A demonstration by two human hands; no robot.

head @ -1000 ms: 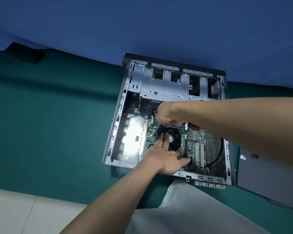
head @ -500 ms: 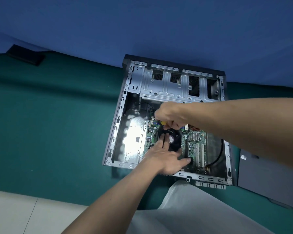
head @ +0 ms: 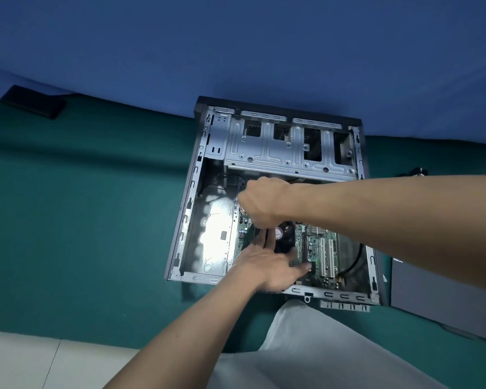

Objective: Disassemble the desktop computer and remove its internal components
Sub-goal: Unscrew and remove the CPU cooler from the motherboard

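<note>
The open desktop computer case (head: pixel 190 204) lies flat on the green cloth (head: pixel 82 206), its far end against the blue backdrop (head: pixel 236 46), with the motherboard (head: pixel 317 248) in its near right part and the black cooling fan (head: pixel 286 237) just left of the white slots. The left hand (head: pixel 267 265) rests on the fan with fingers straight and together and the thumb spread to the right over the board. The right hand (head: pixel 261 200) hangs just above the fan with fingers curled downward, but I cannot tell whether it grips something, because the fist hides it.
</note>
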